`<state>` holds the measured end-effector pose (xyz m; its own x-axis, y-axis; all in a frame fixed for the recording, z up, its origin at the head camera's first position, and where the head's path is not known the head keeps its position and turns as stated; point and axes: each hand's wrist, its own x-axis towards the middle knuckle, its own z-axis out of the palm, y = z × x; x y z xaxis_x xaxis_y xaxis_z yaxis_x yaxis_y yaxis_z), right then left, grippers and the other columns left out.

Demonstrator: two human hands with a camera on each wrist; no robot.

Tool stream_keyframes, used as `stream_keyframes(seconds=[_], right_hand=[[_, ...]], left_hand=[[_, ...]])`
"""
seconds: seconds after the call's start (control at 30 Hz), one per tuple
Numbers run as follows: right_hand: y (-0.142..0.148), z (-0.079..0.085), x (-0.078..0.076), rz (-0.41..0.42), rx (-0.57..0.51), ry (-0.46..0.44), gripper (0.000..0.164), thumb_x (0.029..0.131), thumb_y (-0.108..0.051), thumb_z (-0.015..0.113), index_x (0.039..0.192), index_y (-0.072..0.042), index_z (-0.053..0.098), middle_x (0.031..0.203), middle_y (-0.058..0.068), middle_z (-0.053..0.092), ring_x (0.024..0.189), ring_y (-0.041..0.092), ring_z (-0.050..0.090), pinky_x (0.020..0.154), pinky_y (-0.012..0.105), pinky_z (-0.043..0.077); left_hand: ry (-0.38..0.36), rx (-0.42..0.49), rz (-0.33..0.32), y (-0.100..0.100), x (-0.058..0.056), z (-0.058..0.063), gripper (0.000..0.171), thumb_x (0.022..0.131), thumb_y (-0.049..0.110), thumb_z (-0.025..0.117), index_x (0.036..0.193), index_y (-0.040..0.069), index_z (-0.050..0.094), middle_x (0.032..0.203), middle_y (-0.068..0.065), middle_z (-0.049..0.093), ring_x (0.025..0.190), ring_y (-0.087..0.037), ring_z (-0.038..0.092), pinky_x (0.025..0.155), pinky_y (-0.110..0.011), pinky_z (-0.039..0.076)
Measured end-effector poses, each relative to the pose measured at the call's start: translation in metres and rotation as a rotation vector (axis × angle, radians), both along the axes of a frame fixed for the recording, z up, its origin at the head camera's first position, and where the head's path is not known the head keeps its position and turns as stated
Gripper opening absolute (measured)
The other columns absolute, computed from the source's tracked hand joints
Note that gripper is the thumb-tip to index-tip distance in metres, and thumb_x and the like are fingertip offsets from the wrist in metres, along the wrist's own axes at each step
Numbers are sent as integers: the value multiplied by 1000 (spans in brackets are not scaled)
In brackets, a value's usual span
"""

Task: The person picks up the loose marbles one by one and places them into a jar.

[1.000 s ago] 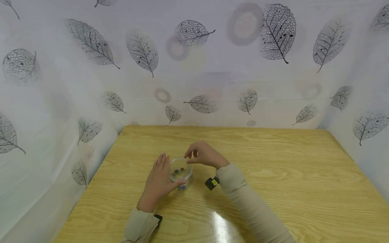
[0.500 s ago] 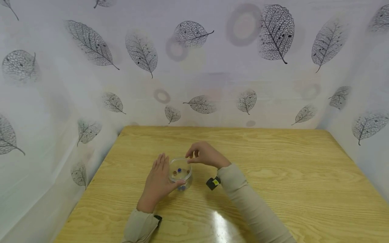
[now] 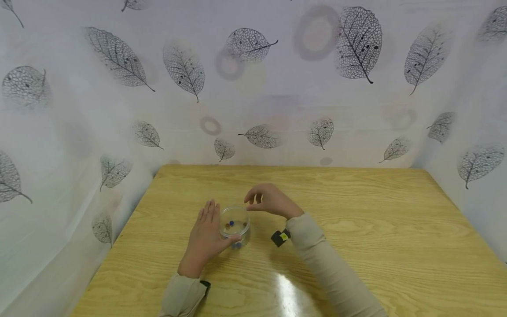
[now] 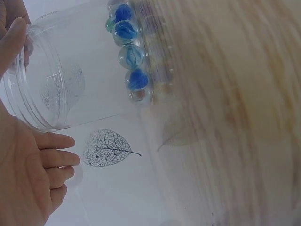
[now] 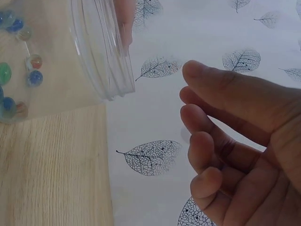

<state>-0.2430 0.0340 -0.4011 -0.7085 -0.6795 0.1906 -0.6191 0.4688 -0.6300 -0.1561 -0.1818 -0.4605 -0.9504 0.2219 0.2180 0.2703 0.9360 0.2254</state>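
Note:
A clear, lidless plastic jar [image 3: 245, 235] stands upright on the table, with several glass marbles [image 4: 130, 56] in blue, green and reddish tones lying at its bottom. My left hand [image 3: 206, 235] stands beside the jar with its fingers straight along the left side. The thumb crosses the near side just under the rim [image 5: 117, 89]. Right of the opening, my right hand [image 3: 273, 201] hovers at rim height. Its fingers [image 5: 202, 146] are loosely bent, and nothing shows between them and the thumb. In the right wrist view, that hand is apart from the jar.
The wood-grain table [image 3: 376, 220] extends far to the right of the jar. White sheeting [image 3: 285, 97] printed with dark leaves rises at its back and sides. A small black device [image 3: 280, 237] with a yellow mark sits at the right wrist.
My right hand has drifted slightly right, away from the rim. The marbles seen through the jar's mouth have shifted; a blue one now shows near the middle. The left hand stays in place.

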Motion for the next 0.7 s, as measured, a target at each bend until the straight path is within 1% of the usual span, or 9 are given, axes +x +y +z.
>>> stream_keyframes(seconds=[0.13, 0.27, 0.4, 0.5, 0.6, 0.7], right_hand=[[6, 0, -1, 1, -32, 2, 16, 84, -16, 70, 96, -5, 71, 85, 4, 68, 72, 12, 56, 60, 18, 47], [13, -2, -2, -21, -28, 3, 15, 85, -17, 70, 96, -6, 71, 85, 3, 68, 72, 10, 55, 60, 18, 47], [21, -5, -3, -53, -7, 10, 16, 86, -18, 68, 97, -7, 71, 85, 1, 68, 72, 8, 54, 63, 18, 47], [27, -5, -4, -88, 5, 0, 15, 87, -20, 67, 96, -9, 72, 85, 0, 68, 71, 8, 54, 61, 19, 47], [34, -5, -4, -114, 12, -22, 14, 89, -22, 65, 96, -12, 72, 87, -2, 68, 71, 8, 54, 60, 21, 47], [41, -4, -4, -128, 16, -37, 15, 90, -23, 63, 98, -13, 72, 89, -1, 68, 73, 8, 55, 61, 22, 48]], left_hand=[[4, -3, -1, 0, -1, 0, 111, 75, 70, 59, 143, -11, 26, 151, -28, 22, 143, -39, 21, 117, -51, 21], [4, 6, -6, 0, -2, 1, 112, 74, 71, 59, 145, -9, 24, 151, -28, 23, 143, -39, 21, 117, -51, 21], [-7, 20, -18, 0, -3, 2, 114, 74, 70, 60, 148, -4, 17, 153, -25, 22, 143, -38, 20, 117, -51, 21], [-6, 19, -24, 1, -4, 3, 113, 73, 69, 61, 150, 1, 14, 154, -22, 20, 144, -37, 19, 117, -53, 21], [4, 20, -25, 2, -5, 7, 111, 74, 67, 63, 151, 5, 14, 155, -22, 19, 144, -37, 19, 116, -54, 21], [15, 19, -28, 5, -6, 13, 107, 76, 65, 63, 152, 7, 14, 155, -22, 18, 144, -38, 19, 117, -55, 20]])
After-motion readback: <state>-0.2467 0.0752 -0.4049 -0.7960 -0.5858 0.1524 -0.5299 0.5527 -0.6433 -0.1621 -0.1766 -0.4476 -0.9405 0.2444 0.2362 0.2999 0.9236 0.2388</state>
